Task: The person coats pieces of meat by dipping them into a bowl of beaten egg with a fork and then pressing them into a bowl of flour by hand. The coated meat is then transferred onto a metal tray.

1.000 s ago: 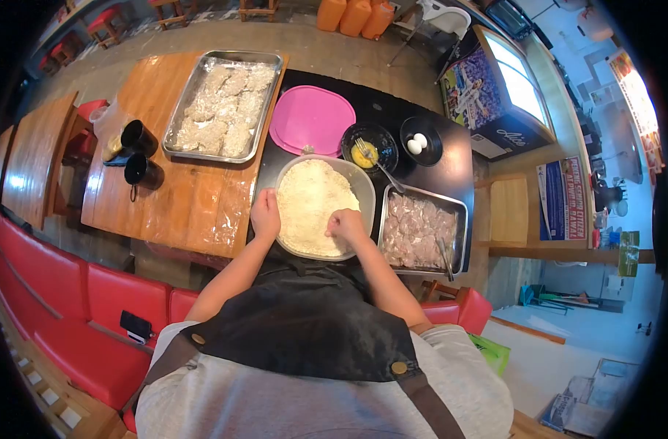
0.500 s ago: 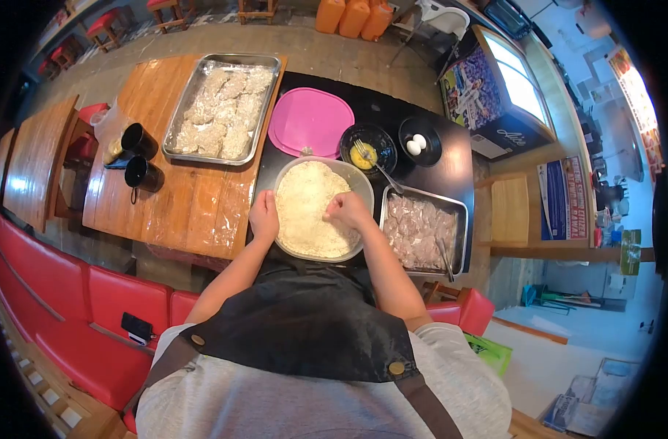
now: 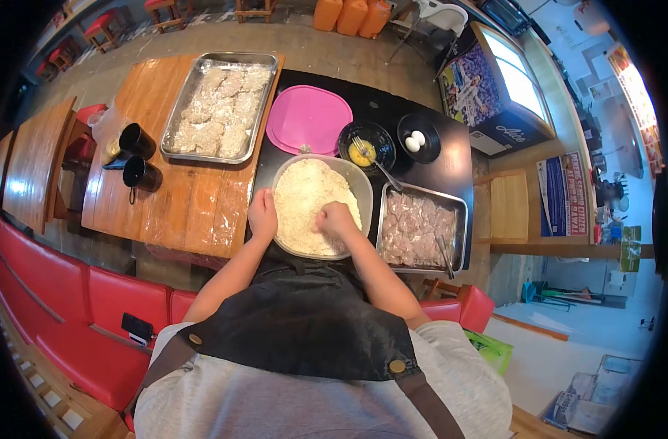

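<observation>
A pale plastic tub (image 3: pixel 366 192) full of light yellow breadcrumbs (image 3: pixel 302 192) stands in front of me. Its left side is held by my left hand (image 3: pixel 262 215), fingers against the outer wall and rim. My right hand (image 3: pixel 337 219) is closed in a fist, resting on the crumbs right of the middle; whatever it may hold is hidden. Just right of the tub, a metal tray of raw meat pieces (image 3: pixel 419 228) has tongs (image 3: pixel 444 254) lying in it. Behind it, beaten egg (image 3: pixel 361 152) with a fork (image 3: pixel 375 162) sits in a black bowl (image 3: pixel 386 136).
A pink lid (image 3: pixel 310 117) lies behind the tub. Whole eggs (image 3: pixel 414 141) sit in another black bowl (image 3: pixel 431 152). Breaded pieces fill a large metal tray (image 3: pixel 174 155) on the wooden table (image 3: pixel 191 201), near black mugs (image 3: pixel 141 175). A red bench (image 3: pixel 92 351) runs along the left.
My right hand has moved slightly left and down, from fingers pinched over the crumbs to a fist against them. My left hand stays on the tub.
</observation>
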Tool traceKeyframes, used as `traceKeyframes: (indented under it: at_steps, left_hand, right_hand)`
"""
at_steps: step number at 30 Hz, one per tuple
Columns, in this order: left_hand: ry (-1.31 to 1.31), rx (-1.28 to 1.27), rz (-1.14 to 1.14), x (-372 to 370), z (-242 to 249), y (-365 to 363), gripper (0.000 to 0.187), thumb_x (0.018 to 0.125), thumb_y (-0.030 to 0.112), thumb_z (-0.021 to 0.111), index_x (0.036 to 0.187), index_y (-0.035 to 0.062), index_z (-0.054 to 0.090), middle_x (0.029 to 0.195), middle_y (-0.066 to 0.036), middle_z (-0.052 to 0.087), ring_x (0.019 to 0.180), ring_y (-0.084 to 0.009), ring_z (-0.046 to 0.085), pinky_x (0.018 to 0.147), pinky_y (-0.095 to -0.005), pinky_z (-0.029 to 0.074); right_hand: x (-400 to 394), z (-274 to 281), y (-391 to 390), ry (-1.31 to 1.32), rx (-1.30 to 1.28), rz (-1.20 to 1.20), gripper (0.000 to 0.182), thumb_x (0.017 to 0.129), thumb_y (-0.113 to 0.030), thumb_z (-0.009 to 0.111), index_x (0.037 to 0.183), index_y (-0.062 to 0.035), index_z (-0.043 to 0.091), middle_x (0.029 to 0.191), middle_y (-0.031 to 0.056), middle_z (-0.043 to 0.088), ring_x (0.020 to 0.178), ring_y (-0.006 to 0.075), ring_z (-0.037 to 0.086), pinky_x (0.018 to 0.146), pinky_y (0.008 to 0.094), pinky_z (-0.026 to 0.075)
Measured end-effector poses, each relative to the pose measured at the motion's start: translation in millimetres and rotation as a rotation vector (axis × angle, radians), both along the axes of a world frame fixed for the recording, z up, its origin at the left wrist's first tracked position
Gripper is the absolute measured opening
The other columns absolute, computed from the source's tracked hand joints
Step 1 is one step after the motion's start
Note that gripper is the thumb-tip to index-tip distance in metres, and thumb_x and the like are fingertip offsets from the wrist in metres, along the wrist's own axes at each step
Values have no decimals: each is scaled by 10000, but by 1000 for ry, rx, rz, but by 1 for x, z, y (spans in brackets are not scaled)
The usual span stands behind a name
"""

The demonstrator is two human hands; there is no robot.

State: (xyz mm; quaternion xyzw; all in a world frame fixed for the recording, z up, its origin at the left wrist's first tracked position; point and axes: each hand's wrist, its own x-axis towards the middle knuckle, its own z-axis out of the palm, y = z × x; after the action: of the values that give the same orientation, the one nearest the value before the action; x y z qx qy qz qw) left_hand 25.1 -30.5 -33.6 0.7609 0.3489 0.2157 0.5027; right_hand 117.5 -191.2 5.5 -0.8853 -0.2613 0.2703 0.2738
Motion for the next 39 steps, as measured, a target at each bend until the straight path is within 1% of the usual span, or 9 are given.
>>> traceKeyframes:
  at_steps: [9, 11, 15, 18, 20, 23, 27, 29, 39]
  left_hand:
    - [-14, 1, 5, 4, 0, 1, 298, 926, 251, 387, 904, 5, 552, 748, -147, 576, 707, -237, 563, 658, -336, 423]
    - [-60, 40, 28, 2, -1, -1, 267, 919, 243, 401, 887, 23, 548, 730, -182, 556, 668, -323, 545, 631, -370, 425]
    - [-53, -17, 2, -1, 0, -1, 272, 918, 244, 398, 888, 19, 546, 736, -190, 556, 678, -339, 546, 633, -377, 425]
    - [-11, 41, 27, 3, 0, 0, 274, 918, 248, 398, 893, 20, 548, 734, -184, 557, 681, -334, 550, 633, -372, 425]
    - [-26, 42, 11, 0, -2, 0, 271, 916, 249, 401, 899, 23, 549, 735, -179, 560, 686, -327, 556, 632, -367, 425]
    - [-54, 18, 21, 2, -1, -1, 271, 915, 251, 404, 896, 23, 549, 737, -178, 561, 684, -321, 554, 630, -362, 423]
    - [-56, -9, -6, 2, -1, 2, 275, 914, 255, 407, 891, 20, 549, 740, -173, 565, 682, -310, 558, 629, -360, 424]
    - [-45, -13, -10, 3, -1, 3, 272, 913, 253, 415, 885, 19, 550, 736, -166, 565, 668, -280, 562, 625, -355, 425]
    - [55, -56, 79, 3, -10, -7, 254, 855, 306, 545, 892, 56, 565, 667, -85, 571, 614, -207, 550, 591, -323, 419]
  right_hand:
    - [29, -8, -30, 237, -107, 7, 210, 540, -132, 806, 611, -51, 626, 598, 37, 621, 541, 125, 578, 532, 264, 459]
    - [24, -11, -33, 128, -125, -3, 225, 539, -130, 809, 628, -47, 620, 592, 37, 610, 529, 124, 568, 524, 267, 454]
    - [39, -12, -32, 287, -132, 23, 254, 538, -156, 816, 650, -40, 619, 582, 32, 601, 524, 130, 566, 513, 267, 448]
    - [56, 4, -24, 200, -150, 61, 426, 518, -221, 830, 834, -18, 630, 766, 103, 636, 696, 190, 609, 631, 287, 479]
    - [54, 10, -22, -130, -211, 128, 686, 475, -299, 845, 1028, 5, 576, 1005, 173, 592, 939, 256, 573, 798, 320, 460]
    - [49, 1, -17, 48, -397, 215, 901, 441, -347, 851, 1173, 16, 473, 1150, 208, 512, 1074, 282, 500, 904, 344, 408]
    - [56, 1, -12, 154, -366, 264, 929, 436, -311, 851, 1191, 47, 443, 1119, 223, 536, 1032, 296, 531, 868, 338, 437]
    - [60, 3, -11, 411, -362, 261, 942, 468, -316, 834, 1230, 32, 402, 1128, 207, 539, 1032, 273, 532, 861, 327, 434]
    - [49, -4, -20, 140, -234, 270, 878, 504, -221, 812, 1241, 30, 405, 1043, 170, 589, 894, 248, 586, 775, 318, 469]
